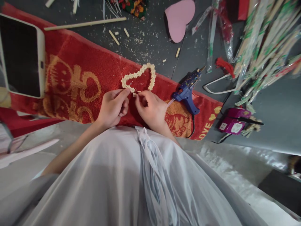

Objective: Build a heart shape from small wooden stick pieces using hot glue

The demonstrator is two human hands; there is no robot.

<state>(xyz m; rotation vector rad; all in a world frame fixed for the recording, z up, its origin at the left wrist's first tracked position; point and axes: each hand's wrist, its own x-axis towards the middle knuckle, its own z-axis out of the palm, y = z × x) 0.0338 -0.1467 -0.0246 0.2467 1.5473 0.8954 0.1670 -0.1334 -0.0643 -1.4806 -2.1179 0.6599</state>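
A heart-shaped outline (138, 75) built from small pale stick pieces lies on the red towel (113, 66) in front of me. My left hand (114, 106) is closed, its thumb and forefinger pinched at the outline's lower left end. Close by on the right, my right hand (151, 108) is curled with its fingertips pressed together. A tiny pale piece (134, 94) shows between the two hands, at the open bottom of the outline. What the right fingertips hold is too small to make out. To the right rests a blue glue gun (187, 91), its nozzle pointing away.
A phone (21, 53) lies at left, near a long thin stick (86, 24). Cut stick bits (114, 37) and crumbs are scattered beyond the towel. A pink heart (180, 20) is at the back; wrapped sticks (265, 47) and a purple power adapter (235, 121) are at right.
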